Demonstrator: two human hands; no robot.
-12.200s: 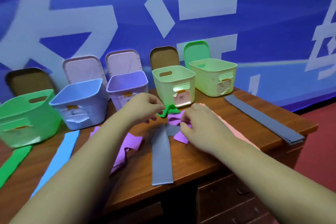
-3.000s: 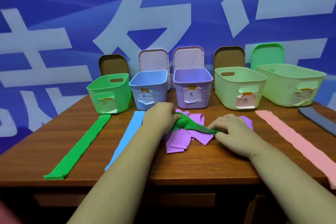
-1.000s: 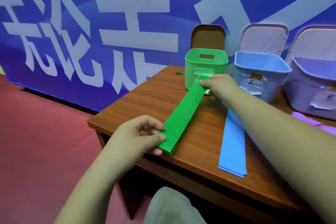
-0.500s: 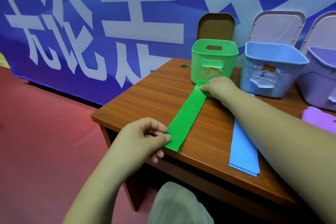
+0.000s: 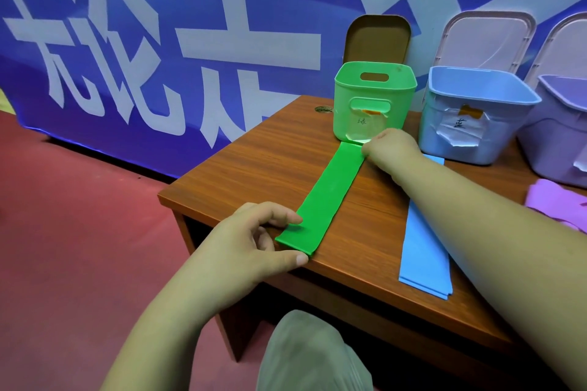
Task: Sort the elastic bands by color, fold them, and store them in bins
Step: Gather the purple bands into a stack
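Observation:
A stack of green elastic bands [image 5: 330, 192] lies flat and straight on the wooden table [image 5: 254, 162], running from the green bin [image 5: 374, 105] toward the table's near edge. My left hand [image 5: 254, 241] holds the near end between index finger and thumb at the table's corner. My right hand [image 5: 389, 144] grips the far end just in front of the green bin, with its fingertips hidden. A stack of blue bands [image 5: 422, 251] lies to the right, partly under my right forearm. Purple bands [image 5: 559, 200] are heaped at the far right.
A blue bin [image 5: 476, 111] and a purple bin [image 5: 565, 133] stand right of the green one, with lids leaning on the blue banner behind. The table's left corner and near edge are close to my left hand. My knee [image 5: 311, 352] is below; the floor is red.
The green band was pulled from the purple heap and carried left to the green stack. In the last second both hands lowered it flat, with the far end now against the green bin.

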